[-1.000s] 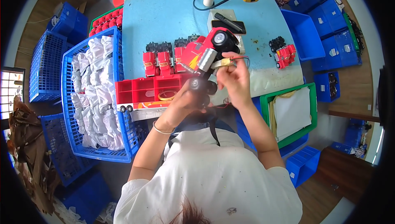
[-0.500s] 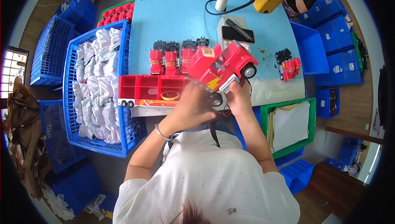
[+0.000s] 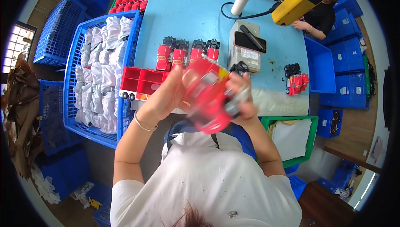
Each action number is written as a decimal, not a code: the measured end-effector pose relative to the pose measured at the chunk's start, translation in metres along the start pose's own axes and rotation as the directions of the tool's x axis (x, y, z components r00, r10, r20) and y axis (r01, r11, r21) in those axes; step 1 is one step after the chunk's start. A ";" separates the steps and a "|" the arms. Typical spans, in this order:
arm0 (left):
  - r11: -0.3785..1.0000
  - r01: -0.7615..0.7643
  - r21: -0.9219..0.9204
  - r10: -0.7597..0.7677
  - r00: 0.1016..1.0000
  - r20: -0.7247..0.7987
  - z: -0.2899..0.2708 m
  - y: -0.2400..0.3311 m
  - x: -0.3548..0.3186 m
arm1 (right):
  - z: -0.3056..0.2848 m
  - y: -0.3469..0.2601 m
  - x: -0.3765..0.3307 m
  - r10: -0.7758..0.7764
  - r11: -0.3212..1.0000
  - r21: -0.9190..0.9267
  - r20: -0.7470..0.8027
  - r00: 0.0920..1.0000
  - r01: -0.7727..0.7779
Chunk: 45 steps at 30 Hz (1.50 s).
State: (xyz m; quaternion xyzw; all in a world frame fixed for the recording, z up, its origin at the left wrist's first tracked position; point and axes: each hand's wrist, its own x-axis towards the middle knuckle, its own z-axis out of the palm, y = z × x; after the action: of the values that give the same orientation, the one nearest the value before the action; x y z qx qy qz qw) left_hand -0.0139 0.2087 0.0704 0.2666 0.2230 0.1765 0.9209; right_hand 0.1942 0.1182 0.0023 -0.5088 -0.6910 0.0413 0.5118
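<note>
A red toy truck cab [image 3: 209, 97] with black wheels and a yellow patch is tilted between my two hands above the table's front edge, its near end smeared by motion. My left hand [image 3: 166, 91] grips its left side, thumb up. My right hand [image 3: 243, 97] closes round the other side by the wheels. Beneath and left of my left hand lies a red trailer [image 3: 143, 82] with open compartments, partly covered by that hand. Just beyond, several more red truck cabs [image 3: 179, 57] stand side by side on the blue table [image 3: 189, 10].
A blue crate [image 3: 135, 31] of white-wrapped bundles stands left. A white box [image 3: 250, 56] carries a phone [image 3: 248, 42] and a black pen-like tool. Another red truck [image 3: 295, 83] sits right, near a green tray [image 3: 312, 137]. A yellow device [image 3: 298, 4] overhangs; a co-worker's hand [image 3: 302, 25] is beyond.
The truck cab has swung round and come nearer my body, its front now pointing down. My left hand has moved left and up along it. The whole view has shifted slightly.
</note>
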 end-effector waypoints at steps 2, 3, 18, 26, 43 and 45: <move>0.979 0.095 0.180 -0.049 0.968 -0.245 -0.021 -0.009 0.010 | 0.003 -0.001 0.006 -0.531 0.844 -0.036 0.085 0.843 0.536; 0.953 0.159 0.257 -0.057 0.929 -0.366 -0.026 -0.011 0.012 | 0.002 0.001 0.006 -0.529 0.845 -0.036 0.081 0.845 0.533; 0.030 0.554 0.832 0.907 0.335 -0.256 -0.351 0.043 0.080 | -0.243 0.332 -0.185 0.336 0.442 -0.353 -0.787 0.517 -0.825; 0.181 0.566 0.805 0.610 0.577 -0.543 -0.377 0.024 0.114 | -0.228 0.328 -0.197 0.527 0.241 -0.308 -0.754 0.391 -0.920; -0.287 -0.729 0.622 0.044 0.638 0.769 0.037 -0.062 0.127 | -0.120 -0.030 -0.036 0.038 0.922 -0.386 -0.012 0.999 -0.040; -0.061 -0.627 0.776 0.526 0.641 0.559 0.040 -0.067 0.114 | -0.106 -0.033 -0.037 0.056 0.993 -0.071 -0.373 0.926 -0.089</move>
State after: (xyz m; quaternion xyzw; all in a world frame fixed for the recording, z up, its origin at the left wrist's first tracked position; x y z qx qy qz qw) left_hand 0.1160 0.1896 0.0269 0.8308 0.1056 0.3652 0.4065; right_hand 0.2501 0.0256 0.0466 -0.5544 -0.5639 -0.0666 0.6085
